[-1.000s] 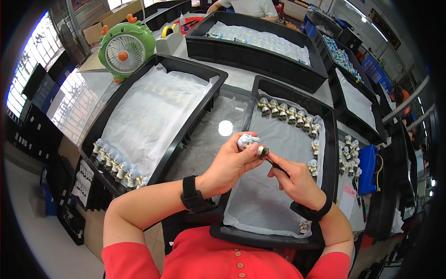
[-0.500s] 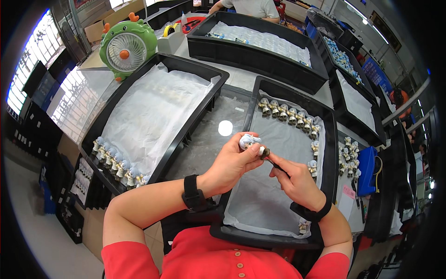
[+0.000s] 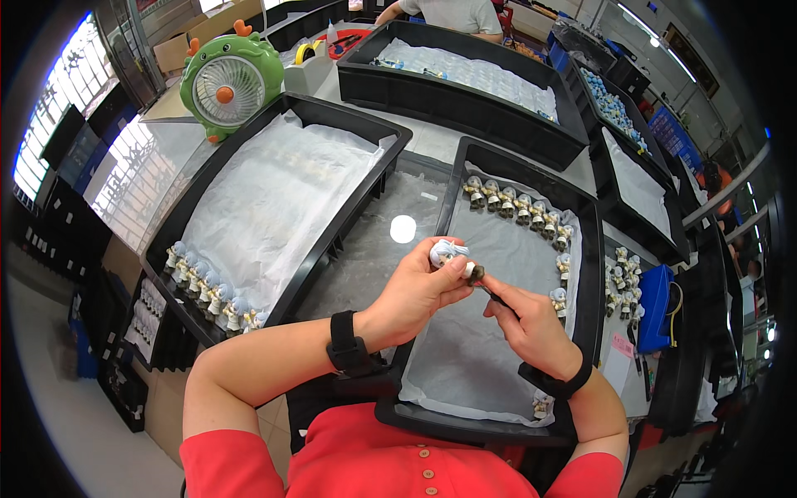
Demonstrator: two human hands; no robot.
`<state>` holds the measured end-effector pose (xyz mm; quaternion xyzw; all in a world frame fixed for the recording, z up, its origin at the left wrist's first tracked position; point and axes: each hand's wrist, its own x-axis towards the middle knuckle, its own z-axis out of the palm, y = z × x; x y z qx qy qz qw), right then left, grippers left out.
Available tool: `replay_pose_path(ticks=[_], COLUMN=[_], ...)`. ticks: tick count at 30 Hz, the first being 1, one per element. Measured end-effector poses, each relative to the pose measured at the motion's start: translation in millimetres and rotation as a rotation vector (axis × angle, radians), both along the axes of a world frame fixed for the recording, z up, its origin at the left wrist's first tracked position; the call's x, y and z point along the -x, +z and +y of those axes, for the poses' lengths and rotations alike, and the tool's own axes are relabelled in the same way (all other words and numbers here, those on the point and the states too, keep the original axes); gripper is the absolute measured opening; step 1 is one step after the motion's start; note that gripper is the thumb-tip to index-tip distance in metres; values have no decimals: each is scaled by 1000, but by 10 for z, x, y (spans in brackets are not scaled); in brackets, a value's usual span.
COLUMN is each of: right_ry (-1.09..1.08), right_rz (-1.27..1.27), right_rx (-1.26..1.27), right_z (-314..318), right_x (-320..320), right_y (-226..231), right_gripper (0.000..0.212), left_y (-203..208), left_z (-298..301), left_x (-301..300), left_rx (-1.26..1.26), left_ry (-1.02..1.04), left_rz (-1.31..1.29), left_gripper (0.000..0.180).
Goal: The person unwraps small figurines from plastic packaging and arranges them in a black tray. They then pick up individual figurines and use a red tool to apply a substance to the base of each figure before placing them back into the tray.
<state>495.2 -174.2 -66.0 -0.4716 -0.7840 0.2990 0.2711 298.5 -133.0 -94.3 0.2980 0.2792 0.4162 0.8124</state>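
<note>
My left hand [image 3: 418, 292] is closed round a small figurine [image 3: 449, 252] with pale blue-white hair, a white body and dark feet. In my right hand [image 3: 531, 322] is a slim dark-handled tool [image 3: 496, 297], gripped like a pen; its tip meets the figurine's dark feet, and its exact kind is too small to tell. Both hands are above a black tray [image 3: 459, 154] lined with white paper. Similar figurines [image 3: 522, 208] stand along that tray's far and right sides, and a single one [image 3: 542, 407] lies in its near right corner.
Left of me, another paper-lined black tray [image 3: 154, 241] holds a row of figurines [image 3: 209, 290]. A green fan [image 3: 264, 66] stands behind it. More black trays [image 3: 465, 108] sit farther back, near another person [image 3: 457, 17]. At right are loose figurines [image 3: 623, 282] and a blue box [image 3: 657, 307].
Both hands keep nearly the same place and hold. The whole view has shifted very slightly; the figurine and the tool stay together.
</note>
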Motion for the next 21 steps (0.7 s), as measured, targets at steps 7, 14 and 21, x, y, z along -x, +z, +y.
replay_pose_path(ticks=[7,14,21], right_ry=[12,6,7], right_rz=[-17,-17,-15], right_rx=[17,26,48], right_z=[6,-1,5], right_x=[-3,3,-3], right_y=[30,23,44], right_gripper=[42,41,41], left_y=[18,10,-5], left_z=[-6,-5,5], left_x=[-1,2,0], left_rx=[-5,-6,-5], left_ry=[1,-6,-11], left_rz=[16,22,18], left_gripper=[32,34,34])
